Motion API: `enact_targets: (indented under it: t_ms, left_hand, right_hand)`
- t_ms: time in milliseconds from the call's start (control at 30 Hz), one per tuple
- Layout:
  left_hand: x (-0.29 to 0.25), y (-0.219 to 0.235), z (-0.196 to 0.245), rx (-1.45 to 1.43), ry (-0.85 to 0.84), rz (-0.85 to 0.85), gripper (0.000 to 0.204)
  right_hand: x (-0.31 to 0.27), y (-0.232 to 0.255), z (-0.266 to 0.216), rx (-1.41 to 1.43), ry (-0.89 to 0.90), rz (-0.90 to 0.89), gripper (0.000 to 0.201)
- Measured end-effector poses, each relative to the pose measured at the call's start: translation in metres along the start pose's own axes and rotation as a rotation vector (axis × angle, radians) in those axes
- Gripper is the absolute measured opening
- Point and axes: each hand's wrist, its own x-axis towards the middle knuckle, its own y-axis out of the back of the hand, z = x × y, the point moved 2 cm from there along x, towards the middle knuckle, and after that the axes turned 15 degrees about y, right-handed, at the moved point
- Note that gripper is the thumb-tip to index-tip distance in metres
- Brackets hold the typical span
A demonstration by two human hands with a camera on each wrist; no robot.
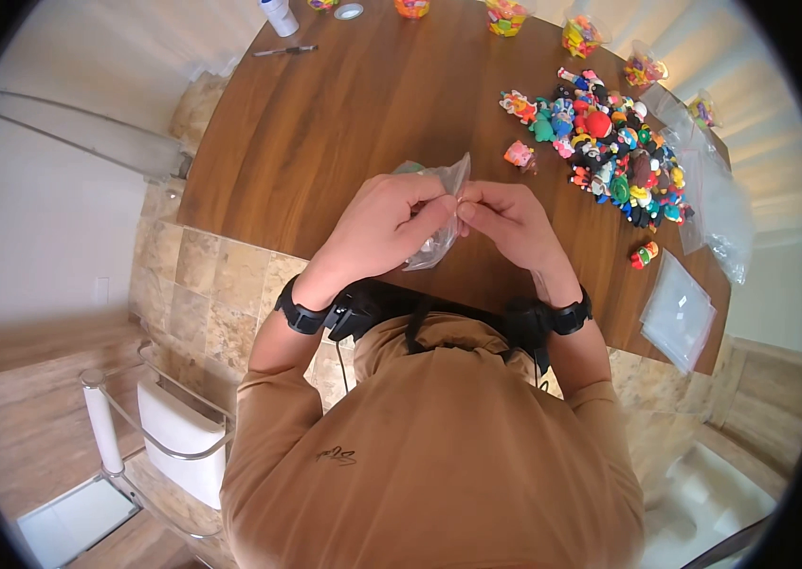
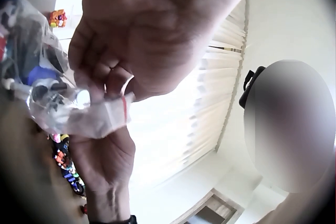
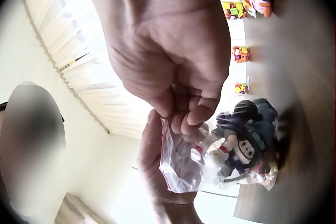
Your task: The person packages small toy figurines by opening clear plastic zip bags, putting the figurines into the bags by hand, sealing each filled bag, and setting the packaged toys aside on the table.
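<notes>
Near the table's front edge, both hands pinch the top of a clear zip bag [image 1: 458, 173]. My left hand [image 1: 373, 228] holds the bag's mouth from the left, thumb against fingers. Facing it, my right hand [image 1: 512, 223] pinches the same edge, its fingertips close to the left thumb. Several small toy figures [image 3: 242, 148] fill the bag in the right wrist view, one with a dark hood and a white face. A red strip [image 2: 125, 109] runs along the bag's mouth in the left wrist view.
A big pile of toy figures [image 1: 619, 156] covers the table's right side, with a pink figure [image 1: 519, 155] and a red-green one [image 1: 645, 254] apart from it. Flat clear bags [image 1: 678, 308] lie at the right edge. Candy-filled cups [image 1: 507, 17], a pen [image 1: 285, 50] and a white bottle [image 1: 279, 17] stand or lie farther back.
</notes>
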Motion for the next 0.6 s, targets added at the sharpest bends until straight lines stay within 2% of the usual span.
enact_targets:
  t_ms: [67, 167, 233, 267, 367, 433, 533, 600]
  left_hand:
    - [0.001, -0.001, 0.000, 0.001, -0.009, -0.038, 0.023]
    - [0.001, 0.000, 0.003, 0.153, -0.027, 0.041, 0.021]
    - [0.002, -0.005, 0.014, 0.229, -0.045, 0.013, 0.022]
    - [0.004, -0.006, 0.014, 0.243, -0.039, 0.032, 0.022]
    - [0.010, -0.002, 0.018, 0.162, -0.154, 0.022, 0.028]
    - [0.010, 0.002, 0.024, 0.141, -0.138, 0.031, 0.028]
    - [0.010, 0.007, 0.030, 0.098, -0.109, 0.024, 0.029]
    - [0.013, 0.002, 0.026, 0.037, -0.147, 0.012, 0.030]
  right_hand:
    - [-0.003, 0.001, -0.003, 0.002, 0.013, -0.003, 0.015]
    - [-0.001, -0.001, -0.012, -0.095, -0.004, -0.015, 0.014]
    - [-0.003, -0.003, -0.021, -0.204, -0.085, 0.036, 0.014]
    - [-0.002, -0.002, -0.020, -0.192, -0.070, 0.021, 0.014]
    - [0.000, 0.000, -0.022, -0.173, -0.049, -0.004, 0.015]
    - [0.003, -0.003, -0.033, -0.134, -0.043, 0.085, 0.014]
    - [0.006, 0.004, -0.034, -0.114, -0.031, 0.102, 0.013]
    - [0.005, 0.007, -0.033, -0.117, -0.045, 0.092, 0.013]
